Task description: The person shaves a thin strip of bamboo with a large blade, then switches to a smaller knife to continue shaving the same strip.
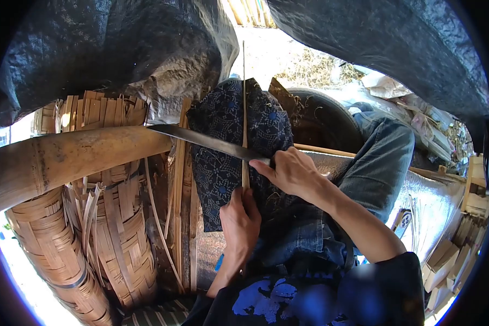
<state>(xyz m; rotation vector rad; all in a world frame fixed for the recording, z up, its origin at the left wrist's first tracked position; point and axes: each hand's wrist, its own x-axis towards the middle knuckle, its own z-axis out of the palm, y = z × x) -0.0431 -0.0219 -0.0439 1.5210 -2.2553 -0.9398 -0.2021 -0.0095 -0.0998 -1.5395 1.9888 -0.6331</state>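
Observation:
My right hand (294,171) is closed around the handle end of a long knife (201,139), its thumb near the base of the blade. The blade points to the left and lies across a thin bamboo strip (244,111). Below the blade, my left hand (239,218) pinches the near end of that strip, which runs away from me and narrows toward the far end. Under both hands a dark blue patterned cloth (214,179) covers my lap. The knife's handle is mostly hidden in my right hand.
A thick bamboo pole (87,155) comes in from the left, near the knife's tip. Rolled woven bamboo (49,233) stands below it. Dark plastic sheeting (119,49) hangs overhead. A dark round tub or tyre (331,117) lies ahead; wood pieces (445,266) are stacked at right.

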